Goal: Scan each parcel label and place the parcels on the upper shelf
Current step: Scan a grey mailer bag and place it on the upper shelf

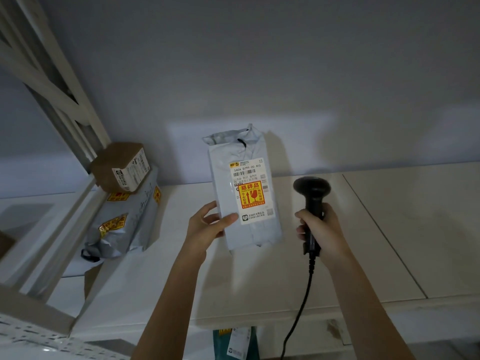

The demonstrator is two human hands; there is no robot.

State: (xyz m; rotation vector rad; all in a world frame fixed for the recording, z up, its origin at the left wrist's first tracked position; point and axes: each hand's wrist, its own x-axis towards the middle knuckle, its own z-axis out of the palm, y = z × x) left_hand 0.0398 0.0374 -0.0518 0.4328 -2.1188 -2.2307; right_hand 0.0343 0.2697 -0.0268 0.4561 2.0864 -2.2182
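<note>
My left hand (207, 224) grips the lower left edge of a grey plastic mailer parcel (254, 229), holding it upright above the white upper shelf (363, 229). Its white shipping label (250, 190) with a barcode and an orange fragile sticker faces me. To the right, my right hand (320, 231) grips the handle of a black barcode scanner (312, 189). The scanner's head is level with the label and a short gap apart from the parcel. Its black cable hangs down toward the bottom edge.
At the shelf's left end lies a large grey mailer (124, 219) with yellow fragile tape, and a small brown carton (122, 167) sits on top of it. White shelf uprights (65, 100) rise at left. Another labelled parcel (236, 342) shows below the shelf's front edge.
</note>
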